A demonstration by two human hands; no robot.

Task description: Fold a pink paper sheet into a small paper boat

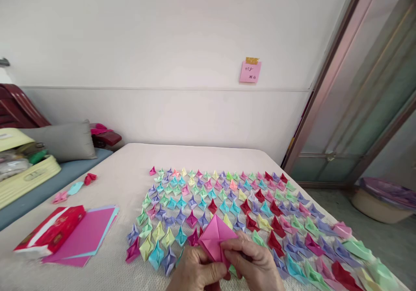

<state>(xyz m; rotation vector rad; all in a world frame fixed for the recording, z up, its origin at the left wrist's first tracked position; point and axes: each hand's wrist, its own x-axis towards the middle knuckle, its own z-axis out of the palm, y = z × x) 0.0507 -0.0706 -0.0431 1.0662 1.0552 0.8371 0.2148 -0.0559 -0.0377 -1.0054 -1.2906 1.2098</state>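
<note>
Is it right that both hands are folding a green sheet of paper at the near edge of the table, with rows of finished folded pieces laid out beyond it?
Not quite: the head view shows the paper is pink, not green. Left hand and right hand both hold it at the near edge of the table, with the folded pieces in rows beyond.

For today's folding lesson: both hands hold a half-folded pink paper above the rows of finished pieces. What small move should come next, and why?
Probably press the next crease. The left hand and right hand both pinch the pink paper, which is flatter and more open than the finished folded pieces on the table.
</note>
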